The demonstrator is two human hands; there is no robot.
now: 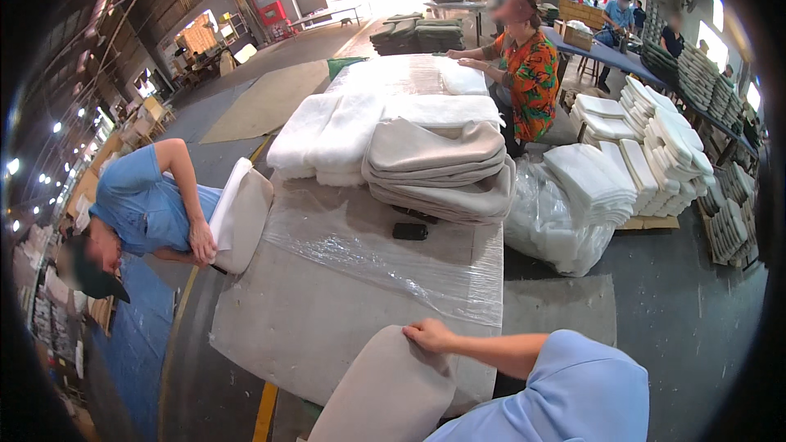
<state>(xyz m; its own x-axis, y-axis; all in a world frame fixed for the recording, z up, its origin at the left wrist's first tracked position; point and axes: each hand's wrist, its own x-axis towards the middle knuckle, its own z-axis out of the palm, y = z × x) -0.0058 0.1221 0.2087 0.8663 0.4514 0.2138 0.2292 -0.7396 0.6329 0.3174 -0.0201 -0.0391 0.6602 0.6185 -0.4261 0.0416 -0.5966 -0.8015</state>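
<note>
The tabletop [303,319] was covered in grey cloth; a clear plastic sheet [385,254] lay over it; stacked grey covers [438,172], white padding [327,135] and a small black object [409,232] rested there.

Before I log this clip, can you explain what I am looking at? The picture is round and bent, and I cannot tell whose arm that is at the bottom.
It is one picture from a wide fisheye camera worn on a person's head, looking down and forward; that is why straight edges curve. No machine here, only bare hands. The blue sleeve at the lower edge is the wearer's own. One hand rests on the top edge of a beige cushion cover at the near edge of the table; which hand it is I cannot tell, and the other is out of view.

On the table lie a clear plastic sheet, a small black object, a stack of beige cushion covers and white foam pads. At left a co-worker in blue holds a cushion. Beyond, a person in an orange patterned shirt works at the table's far end.
</note>
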